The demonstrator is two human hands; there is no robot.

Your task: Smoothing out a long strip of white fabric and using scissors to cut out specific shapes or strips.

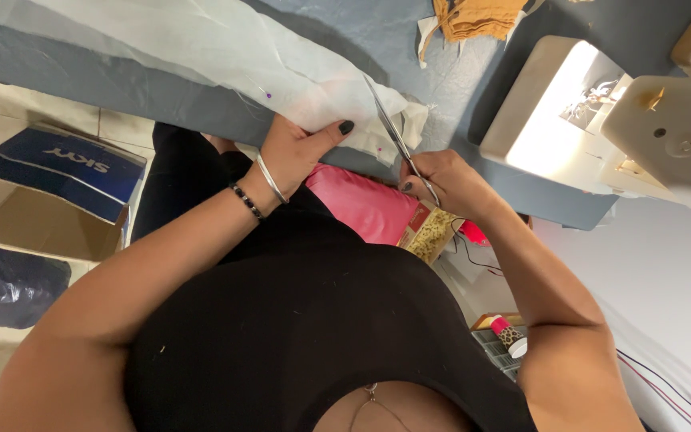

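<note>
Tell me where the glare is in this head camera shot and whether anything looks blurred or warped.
Head view: the sewing machine bed is blown out white under its own lamp, hiding detail there; the white fabric is bright but readable; the scissors, left hand and right hand are sharp; wide-lens distortion bends the blue table edge and swells the near torso.

L hand (297, 152) pins white fabric (225, 56) at table (121, 88) edge; R hand (445, 180) grips scissors (393, 132), blades on fabric, sewing machine (601, 120) beside
</note>
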